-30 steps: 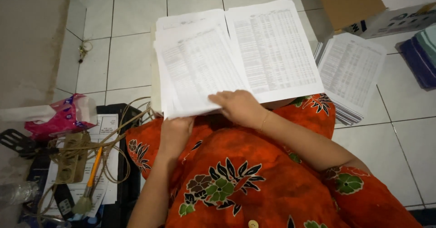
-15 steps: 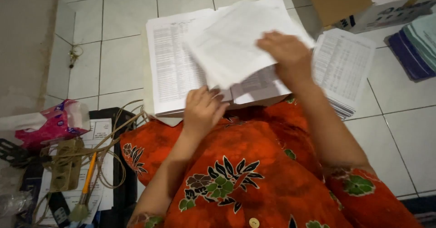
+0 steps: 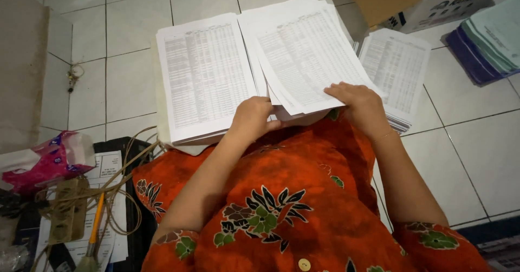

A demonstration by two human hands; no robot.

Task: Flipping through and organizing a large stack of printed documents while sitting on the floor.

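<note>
Seated on a tiled floor (image 3: 124, 77), a person's left hand (image 3: 253, 118) pinches the near edge of fanned sheets (image 3: 303, 55), fingers closed on them, while the right hand (image 3: 362, 103) lies flat on the sheets' right corner; another stack (image 3: 203, 74) sits just left.

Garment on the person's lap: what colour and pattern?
Orange garment with dark and green floral motifs, clearest in the head view.

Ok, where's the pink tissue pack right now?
The pink tissue pack lies at the head view's left edge on the floor, left of the orange dress, just above the power strip and tangled cables.
</note>
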